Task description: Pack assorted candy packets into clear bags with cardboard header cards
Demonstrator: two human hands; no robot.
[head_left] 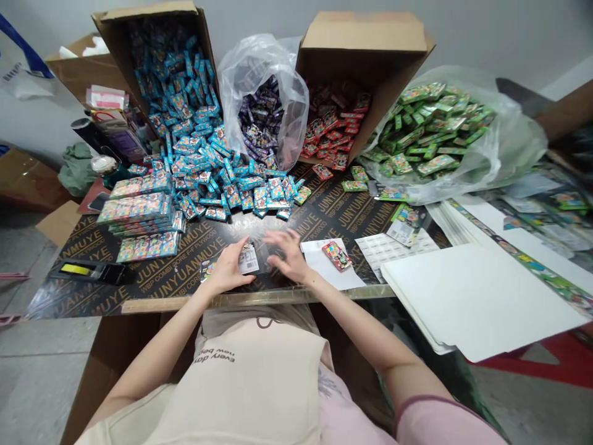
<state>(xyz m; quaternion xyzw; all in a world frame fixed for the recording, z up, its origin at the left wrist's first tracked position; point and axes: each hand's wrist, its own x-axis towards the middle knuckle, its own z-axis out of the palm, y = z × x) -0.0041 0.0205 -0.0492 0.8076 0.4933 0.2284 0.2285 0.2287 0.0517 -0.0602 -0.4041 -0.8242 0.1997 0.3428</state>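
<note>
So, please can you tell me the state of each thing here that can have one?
left hand, holding a white-labelled packet
right hand, open, empty
blue packets' box, open, tipped, spilling
purple packets' bag, open
red packets' box, open, tipped
green packets' bag, open, spilling

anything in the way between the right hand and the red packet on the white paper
Nothing visible blocks it. From the right hand to the small red printed packet lie only black printed plywood and the flat white paper sheet under the packet. The white printed card in the left hand sits aside.
</note>
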